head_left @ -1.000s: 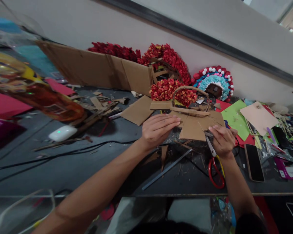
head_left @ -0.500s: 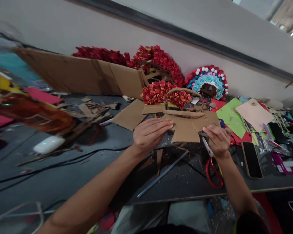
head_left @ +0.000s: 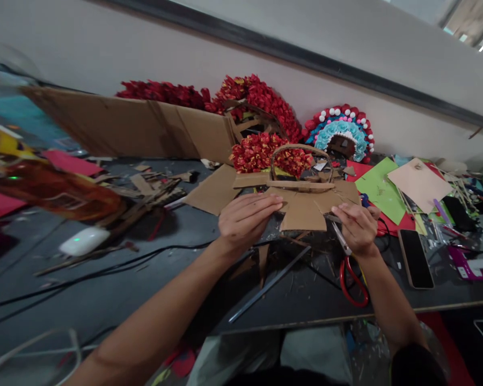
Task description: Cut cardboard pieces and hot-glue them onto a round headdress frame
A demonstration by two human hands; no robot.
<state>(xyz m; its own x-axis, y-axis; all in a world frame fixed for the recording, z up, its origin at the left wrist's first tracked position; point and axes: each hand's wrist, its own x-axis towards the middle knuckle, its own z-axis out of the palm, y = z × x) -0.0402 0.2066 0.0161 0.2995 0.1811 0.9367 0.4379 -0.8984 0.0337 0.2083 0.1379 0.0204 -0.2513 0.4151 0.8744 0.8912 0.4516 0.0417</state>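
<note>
Between my two hands a cut piece of brown cardboard (head_left: 304, 217) is held up above the table, with a wide flap facing me. My left hand (head_left: 245, 219) pinches its left edge, fingers straight and pressed together. On the right edge, my right hand (head_left: 357, 225) grips with bent fingertips; the thumbs are mostly hidden. An arched cardboard frame (head_left: 301, 185) stands at the piece's far side. Scissors (head_left: 353, 289) with red handles lie just below my right hand, their blades pointing toward the cardboard.
Red paper-flower bunches (head_left: 257, 153) and a blue-and-red flowered headpiece (head_left: 342, 134) stand by the wall. A long cardboard sheet (head_left: 137, 128) leans at left. A phone (head_left: 416, 260), a grey strip (head_left: 268, 287), cables (head_left: 116, 262) and a white mouse-like device (head_left: 84, 241) lie on the dark table.
The view has shifted slightly. Both hands keep their hold on the cardboard, whose near flap looks a little higher and more foreshortened.
</note>
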